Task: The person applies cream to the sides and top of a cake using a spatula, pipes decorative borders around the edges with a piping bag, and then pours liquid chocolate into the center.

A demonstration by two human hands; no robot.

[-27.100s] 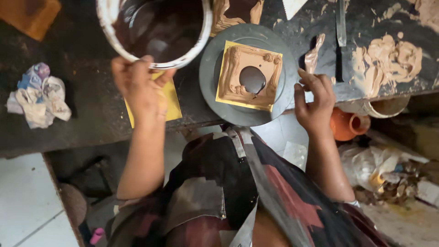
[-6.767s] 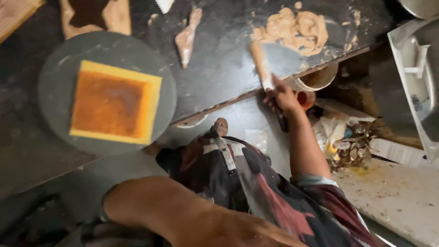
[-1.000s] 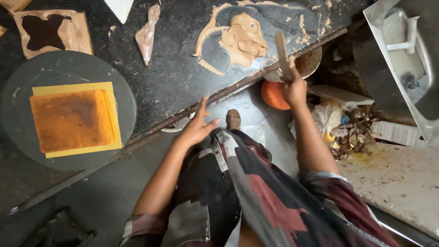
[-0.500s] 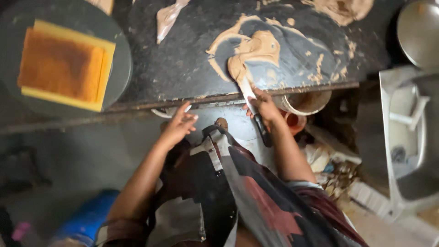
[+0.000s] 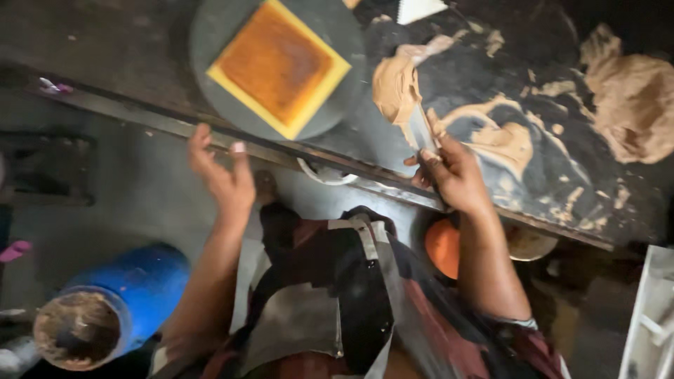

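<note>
The dark table (image 5: 126, 42) runs across the top, its metal front edge slanting from 9 o'clock down toward 4 o'clock. On it a round grey turntable (image 5: 210, 28) carries a square yellow-rimmed orange slab (image 5: 277, 67), just clear of that edge. At 2 o'clock, smeared clay (image 5: 397, 88). The right hand (image 5: 453, 175) has its grip clamped on a scraper blade (image 5: 421, 130) touching the clay. The left hand (image 5: 221, 175), fingers apart and empty, hovers at the table edge. A blue bucket (image 5: 133, 295) stands at 8 o'clock.

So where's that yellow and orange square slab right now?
The square slab lies on a round grey disc at the top of the head view, left of the clay smear the right hand is scraping.
</note>
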